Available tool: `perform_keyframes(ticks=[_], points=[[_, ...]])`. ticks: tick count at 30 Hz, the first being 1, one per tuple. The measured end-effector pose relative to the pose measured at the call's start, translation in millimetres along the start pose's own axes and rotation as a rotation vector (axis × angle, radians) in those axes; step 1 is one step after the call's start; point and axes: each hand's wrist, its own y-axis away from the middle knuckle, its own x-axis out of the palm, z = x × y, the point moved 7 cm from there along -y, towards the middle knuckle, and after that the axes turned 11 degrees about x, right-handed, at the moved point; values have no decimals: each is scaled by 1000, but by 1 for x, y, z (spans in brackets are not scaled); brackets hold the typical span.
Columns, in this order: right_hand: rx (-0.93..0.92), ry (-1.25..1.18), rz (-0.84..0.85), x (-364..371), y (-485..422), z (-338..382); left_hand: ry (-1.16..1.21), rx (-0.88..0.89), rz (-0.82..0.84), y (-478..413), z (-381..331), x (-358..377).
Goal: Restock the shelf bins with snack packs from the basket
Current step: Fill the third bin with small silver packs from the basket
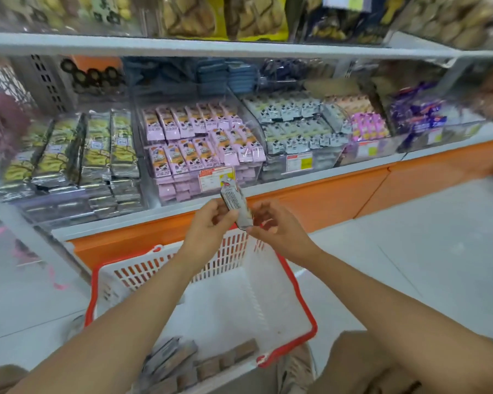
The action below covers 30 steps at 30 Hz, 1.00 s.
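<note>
Snack pack (236, 206), silver-grey with a printed back panel, is held upright between both hands above the far end of the basket (306, 308) and in front of the shelf edge (282, 187). The left hand (208, 223) grips the pack's lower half with curled fingers. The right hand (273, 226), fingers also curled, appears to pinch the bottom corner, so the two hands are together on one pack. The pack is not yet in any bin.

The basket, white with a red rim, stands on the floor (410, 251) against the orange shelf base (339, 191). Its far half shows bare bottom. A cluster of remaining packs (182, 362) lies at the near end, partly cut off by the frame, so the count cannot be told.

On the shelf, three clear bins are already well filled:
- yellow-and-silver pack bin (40, 211), at left;
- pink pack bin (154, 191), centre, directly behind the held pack;
- white-and-black pack bin (273, 169), to its right.

Judged from this layout, restocking is well advanced. The held pack and the near-end cluster remain to be placed. Which bin the held pack belongs to cannot be told, as blur hides its front.
</note>
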Motion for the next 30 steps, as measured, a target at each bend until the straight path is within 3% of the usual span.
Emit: perform_keyframes(ticks=[3, 8, 14, 21, 30], points=[[-38, 9, -81, -35, 0, 16, -40, 88, 29, -14, -26, 17], [-77, 37, -371, -115, -19, 32, -627, 367, -28, -46, -49, 9], [25, 220, -666, -202, -66, 25, -1109, 379, 53, -75, -29, 5], [161, 571, -768, -239, -124, -2, -1246, 476, 36, -78, -15, 9], [209, 665, -789, -239, -133, -3, -1259, 502, 37, -80, -10, 9]])
